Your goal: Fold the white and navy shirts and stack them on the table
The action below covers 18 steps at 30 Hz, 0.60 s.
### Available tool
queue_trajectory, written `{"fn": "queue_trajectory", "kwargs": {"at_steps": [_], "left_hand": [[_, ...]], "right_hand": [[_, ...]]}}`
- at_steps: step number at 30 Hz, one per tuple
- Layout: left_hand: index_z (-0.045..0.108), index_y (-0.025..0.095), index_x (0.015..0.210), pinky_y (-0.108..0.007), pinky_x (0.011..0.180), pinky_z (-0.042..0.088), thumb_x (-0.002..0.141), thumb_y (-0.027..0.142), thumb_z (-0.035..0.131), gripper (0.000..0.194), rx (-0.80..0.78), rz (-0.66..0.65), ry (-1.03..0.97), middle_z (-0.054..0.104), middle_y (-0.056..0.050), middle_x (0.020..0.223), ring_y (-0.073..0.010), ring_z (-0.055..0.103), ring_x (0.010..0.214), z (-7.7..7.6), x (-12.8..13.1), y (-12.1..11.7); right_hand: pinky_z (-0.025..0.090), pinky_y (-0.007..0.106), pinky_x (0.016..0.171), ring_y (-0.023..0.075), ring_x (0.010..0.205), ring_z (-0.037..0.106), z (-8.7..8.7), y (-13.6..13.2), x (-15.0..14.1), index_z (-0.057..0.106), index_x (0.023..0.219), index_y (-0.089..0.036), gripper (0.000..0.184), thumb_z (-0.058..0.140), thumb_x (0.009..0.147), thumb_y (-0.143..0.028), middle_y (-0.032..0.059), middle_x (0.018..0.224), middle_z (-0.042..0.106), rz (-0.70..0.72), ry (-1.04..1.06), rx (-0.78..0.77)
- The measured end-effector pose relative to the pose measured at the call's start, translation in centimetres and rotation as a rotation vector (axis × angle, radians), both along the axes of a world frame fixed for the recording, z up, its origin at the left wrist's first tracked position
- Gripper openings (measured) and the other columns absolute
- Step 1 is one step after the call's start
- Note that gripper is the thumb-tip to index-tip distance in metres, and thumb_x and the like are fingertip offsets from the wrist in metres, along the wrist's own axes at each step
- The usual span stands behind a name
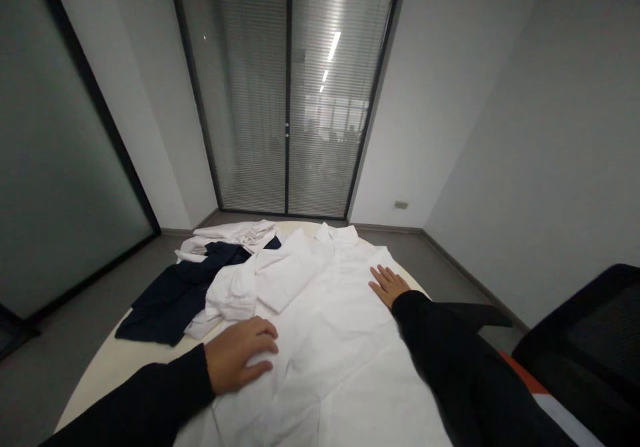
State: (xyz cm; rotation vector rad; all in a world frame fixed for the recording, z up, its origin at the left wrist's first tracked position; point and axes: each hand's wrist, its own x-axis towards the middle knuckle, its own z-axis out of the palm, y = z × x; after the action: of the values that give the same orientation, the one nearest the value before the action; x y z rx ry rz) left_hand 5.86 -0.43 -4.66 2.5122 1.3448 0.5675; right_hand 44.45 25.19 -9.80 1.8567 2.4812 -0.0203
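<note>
A white collared shirt (335, 327) lies spread on a round, cream-coloured table (107, 370), its collar (337, 233) at the far edge. One sleeve (240, 287) is bunched on the left side of the shirt. My left hand (243, 355) rests on the shirt's left side with fingers apart, gripping nothing. Farther out, my right hand (389, 285) lies flat near the shirt's right shoulder, fingers spread. The right sleeve is hard to make out, partly behind my right arm.
Dark navy clothing (170, 300) and a pile of pale garments (240, 235) lie on the table's left side, touching the shirt's sleeve. A black mesh chair (590, 340) stands at the right. Beyond the table are glass panels with blinds (250, 100).
</note>
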Motion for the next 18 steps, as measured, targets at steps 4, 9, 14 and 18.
{"fn": "queue_trajectory", "kwargs": {"at_steps": [4,9,14,18], "left_hand": [[0.061,0.021,0.115,-0.043,0.096,0.044,0.087,0.032,0.054,0.031,0.333,0.448,0.070,0.057,-0.013,0.122,-0.0294,0.053,0.113,1.5,-1.3,1.0],[0.047,0.017,0.133,-0.048,0.097,0.041,0.081,0.036,0.061,0.057,0.484,0.747,0.261,0.044,-0.019,0.139,-0.0369,0.044,0.124,1.8,-3.0,1.7],[0.063,0.016,0.106,-0.039,0.079,0.047,0.093,0.031,0.043,0.028,0.406,0.708,0.281,0.064,-0.012,0.101,-0.0291,0.060,0.095,3.1,-3.3,1.7],[0.063,0.019,0.105,-0.032,0.080,0.048,0.095,0.041,0.041,0.032,0.323,0.660,-0.039,0.068,-0.007,0.101,-0.0238,0.064,0.092,6.1,-1.3,1.3]], "right_hand": [[0.012,0.057,0.116,0.0335,0.147,0.015,1.4,-3.5,-1.1,0.028,0.151,-0.029,0.071,0.032,0.091,-0.066,0.0043,0.160,0.020,-0.074,-0.002,-0.016],[0.007,0.066,0.112,0.0386,0.147,0.005,1.8,-9.0,-3.8,0.019,0.153,-0.036,0.085,0.029,0.081,-0.081,0.0009,0.162,0.010,0.015,0.050,-0.132],[0.005,0.064,0.113,0.0379,0.147,-0.001,1.0,-11.4,-4.5,0.016,0.154,-0.034,0.086,0.025,0.082,-0.081,0.0014,0.163,0.005,0.040,0.072,-0.084],[0.005,0.063,0.114,0.0372,0.147,0.001,1.1,-11.4,-4.3,0.017,0.153,-0.034,0.086,0.025,0.082,-0.081,0.0013,0.163,0.006,0.042,0.075,-0.081]]}}
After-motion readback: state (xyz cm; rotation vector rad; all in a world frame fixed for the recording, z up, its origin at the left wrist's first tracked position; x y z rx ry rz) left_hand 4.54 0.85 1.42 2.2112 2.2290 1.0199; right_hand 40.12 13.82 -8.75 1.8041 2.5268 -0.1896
